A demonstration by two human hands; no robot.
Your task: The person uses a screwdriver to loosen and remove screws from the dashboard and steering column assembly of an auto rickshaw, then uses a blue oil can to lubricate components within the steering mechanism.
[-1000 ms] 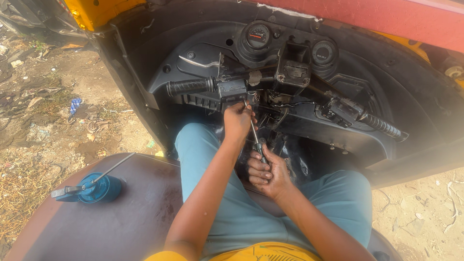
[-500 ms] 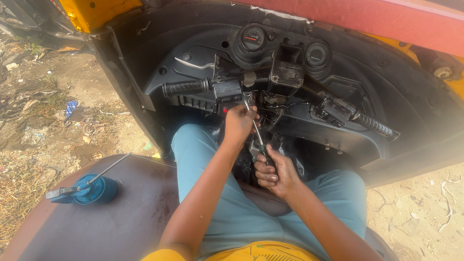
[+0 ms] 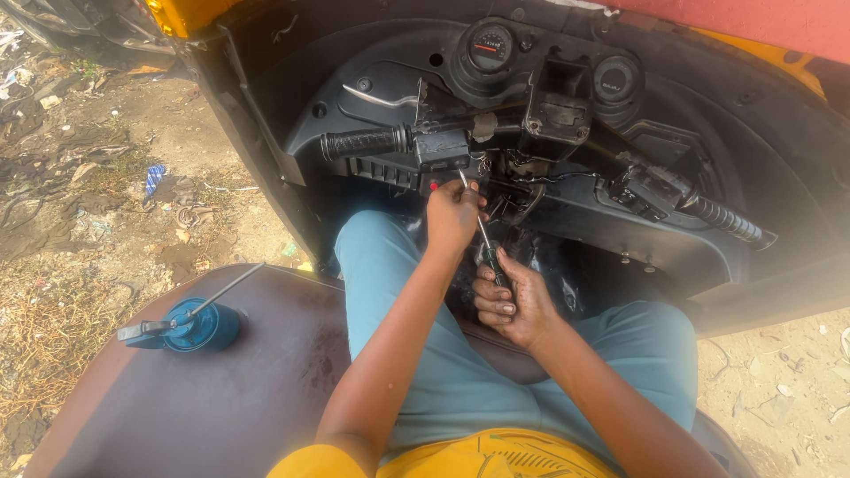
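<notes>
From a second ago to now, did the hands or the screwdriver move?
Hardly. The left hand stays up by the shaft of the screwdriver under the handlebar, and the right hand keeps gripping its handle. Only the camera view shifted a little. The blue oil can stayed put on the seat.

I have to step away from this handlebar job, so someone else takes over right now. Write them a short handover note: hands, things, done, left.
Left hand: closed around the upper shaft of the screwdriver, steadying it just under the handlebar.
Right hand: grip closed on the screwdriver's handle, lower down.
Tip sits up at the switch box beside the left grip; the exact screw is hidden.
Blue oil can rests on the brown seat, untouched.
Done: tool seated. Left: the turning itself; progress cannot be judged.
</notes>
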